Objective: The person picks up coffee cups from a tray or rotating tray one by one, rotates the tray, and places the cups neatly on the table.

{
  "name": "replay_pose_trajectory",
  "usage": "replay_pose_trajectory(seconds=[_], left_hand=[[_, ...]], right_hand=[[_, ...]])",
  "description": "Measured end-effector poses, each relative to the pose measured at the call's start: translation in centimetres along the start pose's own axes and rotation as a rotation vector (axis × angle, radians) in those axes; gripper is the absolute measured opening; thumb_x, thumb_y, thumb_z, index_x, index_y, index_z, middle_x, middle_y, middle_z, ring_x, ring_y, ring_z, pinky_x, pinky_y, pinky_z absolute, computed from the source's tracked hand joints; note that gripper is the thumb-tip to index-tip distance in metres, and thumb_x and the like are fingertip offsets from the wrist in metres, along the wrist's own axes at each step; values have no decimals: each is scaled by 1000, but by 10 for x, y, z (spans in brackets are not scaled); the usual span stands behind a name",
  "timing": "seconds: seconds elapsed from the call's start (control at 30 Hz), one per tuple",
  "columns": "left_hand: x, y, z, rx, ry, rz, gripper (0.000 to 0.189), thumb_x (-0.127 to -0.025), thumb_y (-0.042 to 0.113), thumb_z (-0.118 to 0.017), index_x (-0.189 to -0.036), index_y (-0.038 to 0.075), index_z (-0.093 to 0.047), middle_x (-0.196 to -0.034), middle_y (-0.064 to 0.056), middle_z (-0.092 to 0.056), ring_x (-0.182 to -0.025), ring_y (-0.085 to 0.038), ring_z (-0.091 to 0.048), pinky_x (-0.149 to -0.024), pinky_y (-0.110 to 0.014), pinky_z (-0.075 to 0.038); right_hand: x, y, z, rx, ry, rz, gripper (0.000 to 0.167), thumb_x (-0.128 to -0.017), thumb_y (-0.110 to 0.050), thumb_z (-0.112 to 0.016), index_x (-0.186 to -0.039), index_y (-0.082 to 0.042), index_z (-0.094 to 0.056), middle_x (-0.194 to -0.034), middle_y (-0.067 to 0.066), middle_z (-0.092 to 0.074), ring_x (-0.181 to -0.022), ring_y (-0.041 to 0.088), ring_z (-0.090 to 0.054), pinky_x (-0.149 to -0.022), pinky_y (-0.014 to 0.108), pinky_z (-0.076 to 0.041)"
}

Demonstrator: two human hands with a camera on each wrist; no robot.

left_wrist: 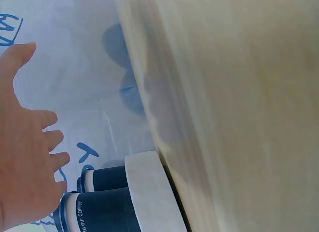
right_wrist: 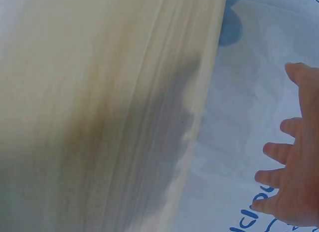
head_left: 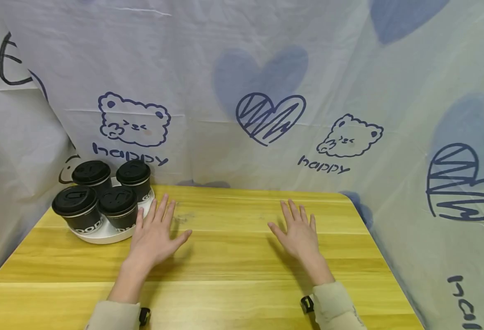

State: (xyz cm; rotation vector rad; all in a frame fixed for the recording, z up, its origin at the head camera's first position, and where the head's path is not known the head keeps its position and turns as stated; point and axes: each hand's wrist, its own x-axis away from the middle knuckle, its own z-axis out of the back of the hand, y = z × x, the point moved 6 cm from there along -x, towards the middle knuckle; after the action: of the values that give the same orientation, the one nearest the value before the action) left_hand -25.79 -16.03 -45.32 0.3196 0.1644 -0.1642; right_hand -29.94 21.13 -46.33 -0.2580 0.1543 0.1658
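Observation:
Both hands are held over the wooden table with fingers spread and nothing in them. My left hand (head_left: 152, 238) is just right of a round white tray (head_left: 105, 238), its fingers overlapping the tray's edge in the head view. On that tray stand several black paper cups with black lids, among them a front left cup (head_left: 76, 206) and a front right cup (head_left: 119, 208). Dark cups (left_wrist: 107, 209) and the white tray rim (left_wrist: 152, 187) show in the left wrist view too. Away to the right, my right hand (head_left: 301, 236) has its palm facing down, a shadow beside it.
The yellow wood-grain table (head_left: 233, 266) ends at a back edge against a hanging white cloth (head_left: 200, 91) printed with hearts, bears and words. More of that cloth hangs at the left and right sides. Dark bands (head_left: 308, 303) sit at both wrists.

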Motion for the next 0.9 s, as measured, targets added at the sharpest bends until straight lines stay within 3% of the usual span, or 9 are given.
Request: replay_pose_trajectory(seconds=[0.2,0.37,0.53,0.67,0.77,0.9], left_hand=[[1,5,11,26,74,-15,97,-96,65,-55,-164,3,-24,-173,-17,-11,-158,-43,-8,-124,-65,0],[0,10,25,60,175,-39,90,-97,57,-59,-161,1,-31,-169,-20,-24,-155,-44,-19,-124,-65,-8],[3,14,43,112,338,-69,80,-95,47,-64,-155,0,-42,-163,-19,-38,-147,-43,-36,-121,-63,-23],[7,13,57,151,492,-86,73,-93,41,-64,-151,0,-47,-155,-18,-47,-137,-43,-47,-115,-62,-34],[11,12,69,188,599,-95,68,-93,36,-63,-148,-1,-48,-149,-20,-51,-130,-43,-53,-108,-62,-41],[16,5,87,232,721,-100,64,-94,29,-61,-148,-1,-48,-144,-23,-54,-123,-44,-56,-96,-64,-46]], right_hand=[[0,-10,7,-35,100,45,80,-103,-62,-47,-163,-13,-32,-166,16,-34,-150,45,-32,-122,64,-23],[-2,-23,12,-133,168,67,72,-104,-55,-51,-159,-10,-40,-160,17,-43,-145,42,-41,-117,62,-35],[-6,-42,15,-269,224,97,64,-104,-47,-55,-153,-7,-47,-153,18,-49,-140,41,-46,-114,59,-41],[-11,-63,20,-394,291,165,55,-104,-39,-59,-147,-5,-52,-143,16,-56,-125,36,-56,-102,53,-50],[-16,-79,22,-484,340,221,48,-104,-33,-60,-143,-4,-56,-134,15,-60,-111,34,-61,-91,49,-55],[-25,-104,24,-574,367,283,43,-105,-28,-61,-140,-4,-57,-129,14,-61,-105,33,-62,-85,47,-57]])
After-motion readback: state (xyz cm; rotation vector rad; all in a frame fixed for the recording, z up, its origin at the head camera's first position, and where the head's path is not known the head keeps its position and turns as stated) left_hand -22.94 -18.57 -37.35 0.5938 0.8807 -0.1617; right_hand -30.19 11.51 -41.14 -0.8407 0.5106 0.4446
